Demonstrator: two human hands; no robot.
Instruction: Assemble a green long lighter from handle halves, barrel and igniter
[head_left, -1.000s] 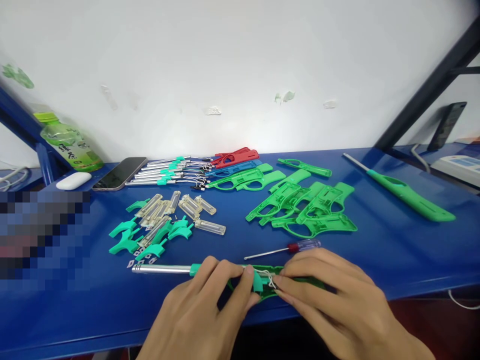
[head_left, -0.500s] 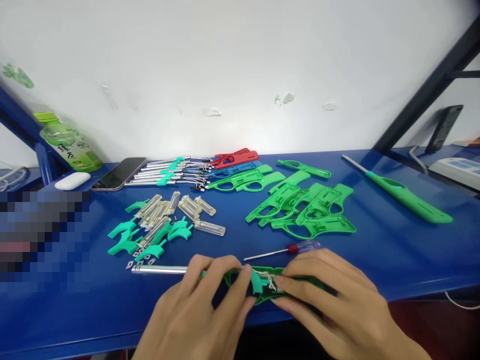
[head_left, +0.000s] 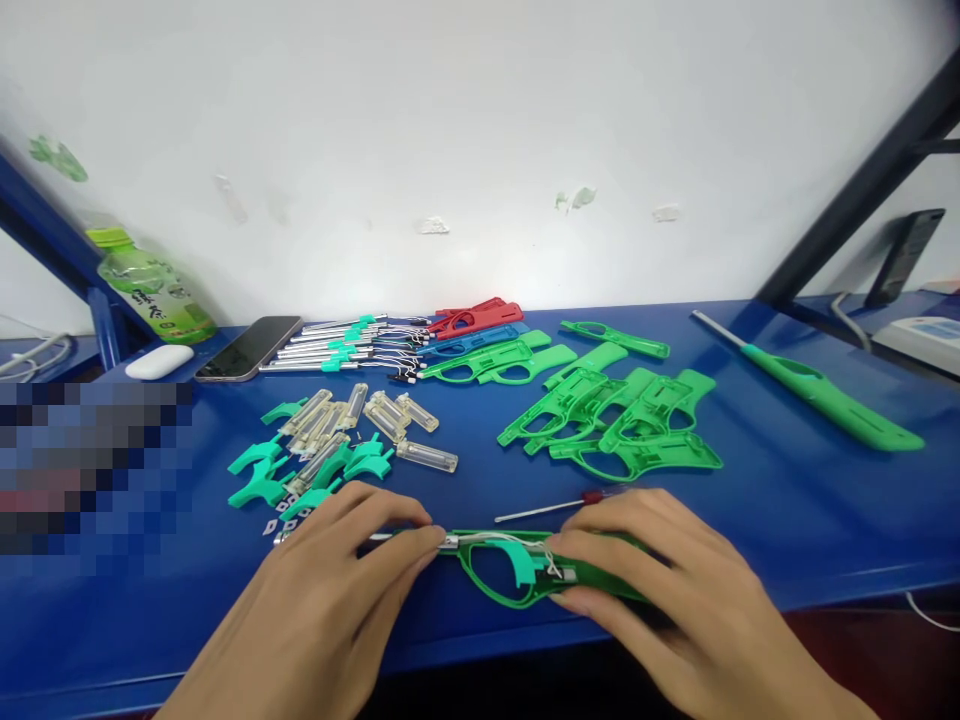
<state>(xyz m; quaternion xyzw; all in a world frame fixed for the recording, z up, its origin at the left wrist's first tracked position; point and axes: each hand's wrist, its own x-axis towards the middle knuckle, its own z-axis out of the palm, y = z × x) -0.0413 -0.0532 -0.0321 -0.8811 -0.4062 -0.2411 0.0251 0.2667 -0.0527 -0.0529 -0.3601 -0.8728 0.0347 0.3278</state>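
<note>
Between left hand (head_left: 322, 590) and right hand (head_left: 667, 575) — a green shell (head_left: 523, 603) holds trigger (head_left: 521, 564), wires (head_left: 553, 561).

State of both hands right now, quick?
Left hand: closed, fingertips pinching the metal tube at the green shell's narrow end.
Right hand: closed, fingers and thumb holding the green shell.

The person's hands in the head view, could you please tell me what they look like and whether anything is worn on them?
The left hand and right hand are ungloved, with slender fingers. No ring, watch, bracelet or sleeve shows on either.
</note>
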